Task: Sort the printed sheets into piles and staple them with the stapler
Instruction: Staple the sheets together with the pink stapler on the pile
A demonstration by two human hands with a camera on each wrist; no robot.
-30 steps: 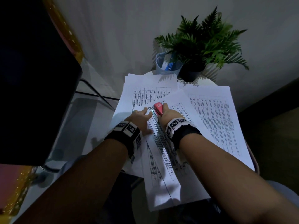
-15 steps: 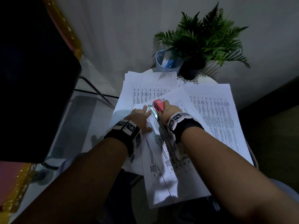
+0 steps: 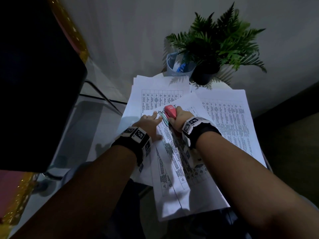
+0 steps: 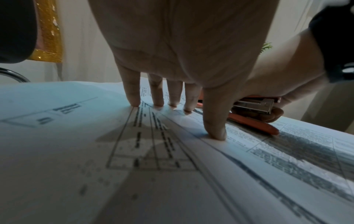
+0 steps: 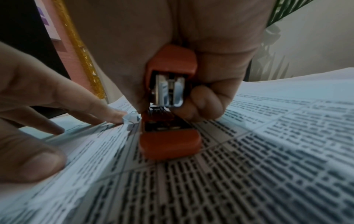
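Observation:
A red stapler (image 3: 170,111) sits at the top left corner of the middle pile of printed sheets (image 3: 181,169), which lies tilted over the other two. My right hand (image 3: 177,119) grips it, fingers (image 5: 206,104) curled round its upper arm. That arm (image 5: 172,60) stands lifted off the base (image 5: 170,144), with the metal magazine showing. The sheet corner (image 5: 131,119) beside the stapler's mouth looks crumpled. My left hand (image 3: 150,123) presses straight fingertips (image 4: 134,103) on the paper just left of the stapler (image 4: 254,122). A second pile (image 3: 155,94) lies behind, a third (image 3: 229,118) to the right.
A potted fern (image 3: 215,44) and a clear cup (image 3: 177,66) with pens stand at the back of the small white table (image 3: 222,85). A big dark object (image 3: 34,83) fills the left. Sheets overhang the near table edge toward my lap.
The stapler's upper arm has come up off its base, so the metal magazine now shows. Both hands stay at the same corner of the middle pile.

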